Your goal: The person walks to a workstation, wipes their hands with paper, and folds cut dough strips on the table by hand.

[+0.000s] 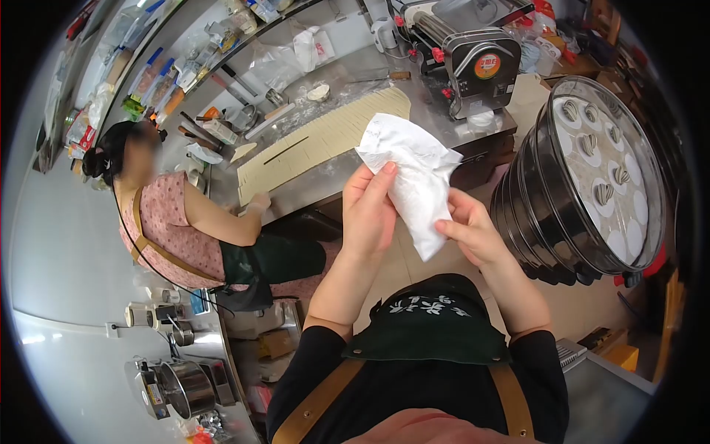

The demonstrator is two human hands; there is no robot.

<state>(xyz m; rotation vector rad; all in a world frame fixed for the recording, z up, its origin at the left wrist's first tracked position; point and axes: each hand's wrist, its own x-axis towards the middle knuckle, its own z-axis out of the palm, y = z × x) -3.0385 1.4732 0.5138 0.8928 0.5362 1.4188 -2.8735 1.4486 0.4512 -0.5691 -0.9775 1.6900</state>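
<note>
A white crumpled bag (420,177), soft like thin plastic or paper, is held up before my chest, wider at the top and narrowing to a point below. My left hand (368,211) grips its left edge, thumb pressed on the front. On the lower right edge, my right hand (471,228) pinches it between thumb and fingers. Whether anything is inside the bag cannot be seen. Beyond it on the steel worktable (344,161) lies a long sheet of dough (333,137) cut into strips, with a thin dark stick (286,150) across it.
A tall stack of steamers (529,214) stands at right, its top tier holding shaped dough pieces (604,194) on round white papers. A dough-rolling machine (481,70) sits at the table's far end. Another person (177,222) leans over the dough on the left.
</note>
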